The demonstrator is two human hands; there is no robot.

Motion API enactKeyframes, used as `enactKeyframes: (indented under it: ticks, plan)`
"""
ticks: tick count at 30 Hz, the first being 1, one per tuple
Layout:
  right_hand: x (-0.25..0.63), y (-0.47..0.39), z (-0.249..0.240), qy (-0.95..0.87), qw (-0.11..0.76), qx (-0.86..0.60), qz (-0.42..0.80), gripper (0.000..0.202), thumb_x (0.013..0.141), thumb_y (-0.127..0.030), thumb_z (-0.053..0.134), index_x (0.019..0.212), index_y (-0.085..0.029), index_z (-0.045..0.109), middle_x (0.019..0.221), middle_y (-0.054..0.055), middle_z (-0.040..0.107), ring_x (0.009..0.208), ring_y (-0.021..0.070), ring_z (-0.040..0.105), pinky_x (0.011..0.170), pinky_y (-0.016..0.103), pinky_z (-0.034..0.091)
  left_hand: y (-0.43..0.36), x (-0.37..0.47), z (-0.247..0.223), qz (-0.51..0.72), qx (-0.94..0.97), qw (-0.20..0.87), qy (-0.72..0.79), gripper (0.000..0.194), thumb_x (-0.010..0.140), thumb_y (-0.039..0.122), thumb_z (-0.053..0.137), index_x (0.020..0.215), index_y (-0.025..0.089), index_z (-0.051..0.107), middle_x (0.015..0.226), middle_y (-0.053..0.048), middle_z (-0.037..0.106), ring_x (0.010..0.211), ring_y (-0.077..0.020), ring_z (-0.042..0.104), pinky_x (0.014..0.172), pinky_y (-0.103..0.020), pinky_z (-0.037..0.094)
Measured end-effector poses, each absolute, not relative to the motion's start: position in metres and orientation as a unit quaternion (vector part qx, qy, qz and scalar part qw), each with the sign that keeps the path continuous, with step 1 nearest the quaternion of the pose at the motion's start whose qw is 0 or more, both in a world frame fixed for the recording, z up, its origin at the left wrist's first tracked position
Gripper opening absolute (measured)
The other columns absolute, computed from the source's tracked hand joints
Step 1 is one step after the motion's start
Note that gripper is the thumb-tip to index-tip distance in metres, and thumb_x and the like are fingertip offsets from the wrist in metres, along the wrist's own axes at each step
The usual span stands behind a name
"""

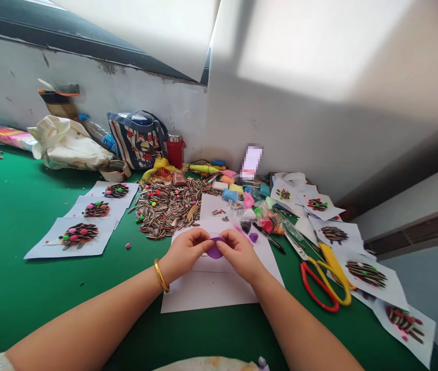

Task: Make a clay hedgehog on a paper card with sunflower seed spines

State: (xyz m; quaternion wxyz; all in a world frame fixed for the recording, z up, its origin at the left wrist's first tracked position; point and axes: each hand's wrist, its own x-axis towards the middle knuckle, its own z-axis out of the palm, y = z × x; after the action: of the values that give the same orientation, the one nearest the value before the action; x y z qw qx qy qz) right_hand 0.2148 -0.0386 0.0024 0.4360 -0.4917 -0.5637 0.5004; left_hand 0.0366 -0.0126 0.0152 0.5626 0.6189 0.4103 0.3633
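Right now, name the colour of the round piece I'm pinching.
Purple: the round piece between your left hand and right hand, best seen in the head view.

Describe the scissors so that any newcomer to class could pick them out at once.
On the green table, find the large white sheet near the middle. The scissors lie to its right, handles toward the person. Unlike the plain yellow tool by their handles, they have one red loop and one yellow.
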Motion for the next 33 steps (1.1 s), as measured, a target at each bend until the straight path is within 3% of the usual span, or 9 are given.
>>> enactKeyframes:
  ticks: [4,10,17,21,26,33]
  plan:
    - [0.216,-0.037,0.001,-0.544,0.457,-0.486,0.509,0.021,0.083,-0.041,0.062,0.087,-0.021,0.057,0.079,-0.001,0.059,0.074,0.0154,0.057,0.069,0.028,0.047,-0.014,0.039,0.017,0.37,0.582,0.605,0.398,0.039,0.071,0.041,0.075,0.099,0.018,0.06,0.088,-0.004,0.066,0.08,-0.0179,0.062,0.07,-0.03,0.05]
    - [0.216,-0.037,0.002,-0.545,0.462,-0.484,0.506,0.02,0.082,-0.039,0.063,0.088,-0.021,0.056,0.081,-0.001,0.059,0.076,0.0154,0.056,0.07,0.028,0.046,-0.014,0.037,0.017,0.332,0.581,0.618,0.413,0.029,0.073,0.041,0.073,0.083,0.016,0.061,0.074,-0.001,0.062,0.069,-0.0143,0.058,0.064,-0.027,0.047]
    - [0.215,-0.037,0.005,-0.536,0.468,-0.488,0.505,0.02,0.081,-0.038,0.065,0.088,-0.021,0.056,0.08,-0.002,0.059,0.075,0.0151,0.056,0.069,0.028,0.044,-0.012,0.036,0.015,0.364,0.551,0.641,0.391,0.034,0.074,0.037,0.074,0.097,0.015,0.064,0.086,-0.003,0.065,0.074,-0.0137,0.058,0.068,-0.026,0.047]
    - [0.213,-0.039,0.008,-0.538,0.447,-0.464,0.543,0.026,0.079,-0.037,0.07,0.097,-0.021,0.06,0.09,0.001,0.065,0.084,0.0173,0.061,0.075,0.03,0.047,-0.012,0.036,0.014,0.37,0.564,0.626,0.391,0.032,0.074,0.038,0.075,0.093,0.015,0.065,0.085,-0.002,0.065,0.075,-0.0142,0.058,0.069,-0.027,0.048]
    - [0.213,-0.04,0.011,-0.545,0.441,-0.493,0.516,0.023,0.079,-0.041,0.069,0.086,-0.02,0.063,0.079,-0.001,0.064,0.075,0.0161,0.058,0.07,0.028,0.045,-0.012,0.035,0.012,0.373,0.582,0.613,0.382,0.031,0.075,0.039,0.074,0.091,0.014,0.066,0.083,-0.003,0.064,0.075,-0.0146,0.058,0.068,-0.027,0.048]
    - [0.216,-0.038,0.009,-0.547,0.45,-0.474,0.524,0.027,0.082,-0.045,0.064,0.086,-0.019,0.063,0.081,0.001,0.064,0.077,0.0162,0.058,0.07,0.028,0.045,-0.014,0.037,0.019,0.356,0.58,0.628,0.378,0.03,0.075,0.039,0.075,0.09,0.015,0.065,0.086,-0.004,0.067,0.08,-0.0169,0.063,0.074,-0.03,0.05]
